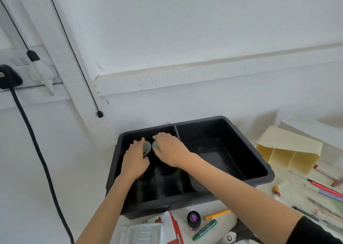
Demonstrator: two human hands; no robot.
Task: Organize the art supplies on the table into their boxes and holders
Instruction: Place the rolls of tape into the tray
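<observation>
A black two-compartment bin [259,177] stands against the wall. Both hands reach into its left compartment. My left hand [136,159] grips a small pale-green cup [146,147] at the far end. My right hand [169,150] grips a second pale cup [155,145] right beside it; the two cups almost touch. Most of each cup is hidden by the fingers. The right compartment [215,156] holds nothing that I can see.
A cream divided holder [289,151] lies on its side right of the bin. Pens and pencils [324,190] are scattered at right. In front lie a purple paint jar [194,218], a green crayon [205,229], a yellow pen [217,214], a white palette [139,233]. Cables [37,151] hang at left.
</observation>
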